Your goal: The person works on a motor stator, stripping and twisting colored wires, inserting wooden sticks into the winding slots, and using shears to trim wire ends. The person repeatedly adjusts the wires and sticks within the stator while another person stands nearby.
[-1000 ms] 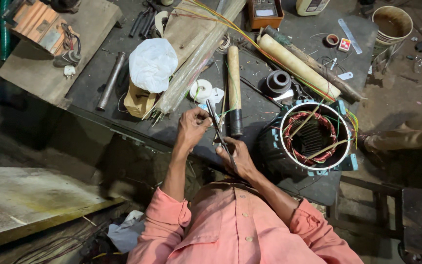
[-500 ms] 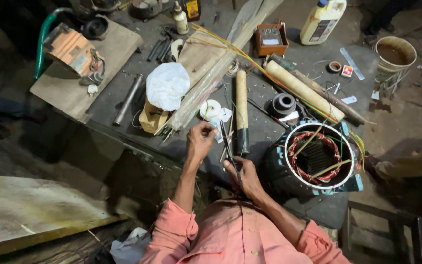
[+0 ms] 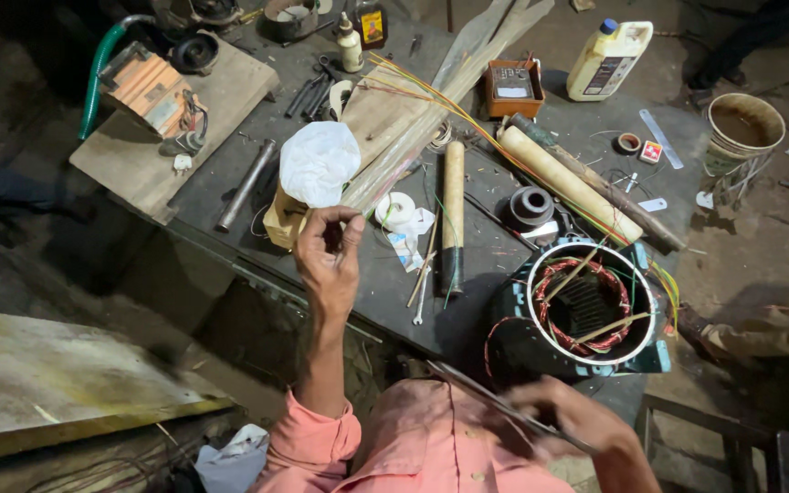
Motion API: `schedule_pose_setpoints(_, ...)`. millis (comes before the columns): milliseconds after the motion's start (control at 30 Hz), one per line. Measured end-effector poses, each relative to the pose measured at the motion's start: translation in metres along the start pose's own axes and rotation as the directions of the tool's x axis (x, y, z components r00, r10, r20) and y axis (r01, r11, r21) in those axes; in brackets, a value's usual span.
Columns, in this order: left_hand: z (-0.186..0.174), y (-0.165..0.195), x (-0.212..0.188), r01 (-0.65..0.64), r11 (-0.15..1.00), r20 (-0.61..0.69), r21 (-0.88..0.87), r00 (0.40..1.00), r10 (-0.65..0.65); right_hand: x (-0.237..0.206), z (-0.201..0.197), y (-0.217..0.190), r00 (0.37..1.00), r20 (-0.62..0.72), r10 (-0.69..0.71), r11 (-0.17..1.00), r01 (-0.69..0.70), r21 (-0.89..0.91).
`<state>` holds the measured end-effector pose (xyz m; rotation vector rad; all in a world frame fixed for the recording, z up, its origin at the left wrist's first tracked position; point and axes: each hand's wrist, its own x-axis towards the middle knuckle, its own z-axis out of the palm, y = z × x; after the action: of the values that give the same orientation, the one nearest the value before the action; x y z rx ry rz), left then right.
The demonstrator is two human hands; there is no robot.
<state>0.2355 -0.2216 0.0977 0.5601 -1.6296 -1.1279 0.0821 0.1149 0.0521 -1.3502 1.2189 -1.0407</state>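
My left hand (image 3: pixel 326 256) is raised over the near edge of the dark worktable (image 3: pixel 495 274), palm toward me. Its thumb and fingertips are pinched together and I see nothing between them. My right hand (image 3: pixel 570 422) is low, close to my pink shirt, and blurred. It grips a long thin flat strip (image 3: pixel 468 388) that slants up to the left. Just beyond that hand sits a round motor stator (image 3: pixel 588 310) with reddish copper windings and wooden sticks poking out of it.
On the table lie a white plastic bag (image 3: pixel 319 162), a white tape roll (image 3: pixel 399 210), a wooden-handled tool (image 3: pixel 452 210), a cream tube (image 3: pixel 568 183), a metal rod (image 3: pixel 247 183) and a small orange box (image 3: pixel 511 87). A bottle (image 3: pixel 609 59) and a bucket (image 3: pixel 741 128) stand at right. A plank (image 3: pixel 29 383) lies at left.
The hands have come apart. My left hand let go of the thin strip and lifted, pinched. My right hand drew the strip back toward my body. The view shifted.
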Motion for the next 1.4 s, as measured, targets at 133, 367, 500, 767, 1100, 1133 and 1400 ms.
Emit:
schedule_pose_setpoints(133,0.023,0.043,-0.008,-0.037,0.981,0.045,-0.190,0.998,0.046,-0.052,0.012,0.007,0.894,-0.309,-0.324,0.873,0.409,0.267)
schedule_pose_setpoints(367,0.080,0.115,-0.040,-0.032,0.935,0.054,-0.353,0.997,0.055,-0.074,0.036,-0.042,0.813,-0.579,0.062,0.892,0.215,0.397)
schedule_pose_setpoints(500,0.094,0.145,-0.066,0.054,0.851,0.106,-0.523,0.994,0.001,-0.091,0.032,-0.072,0.764,-0.645,-0.002,0.951,0.201,0.236)
schedule_pose_setpoints(767,0.128,0.166,-0.133,0.059,0.852,0.064,-0.520,0.997,-0.030,-0.121,0.005,-0.003,0.781,-0.613,-0.119,0.967,0.232,0.107)
schedule_pose_setpoints(1100,0.215,0.172,-0.202,0.027,0.860,0.011,-0.509,1.000,-0.025,-0.194,-0.046,0.108,0.894,-0.445,-0.049,0.943,0.188,0.273)
schedule_pose_setpoints(1133,0.224,0.174,-0.206,0.031,0.862,-0.014,-0.506,0.999,-0.045,-0.204,-0.049,0.105,0.903,-0.427,-0.056,0.926,0.206,0.316)
schedule_pose_setpoints(1400,0.287,0.189,-0.215,0.156,0.693,0.044,-0.704,0.983,-0.177,-0.278,-0.031,-0.013,0.854,-0.520,-0.003,0.962,0.145,0.232)
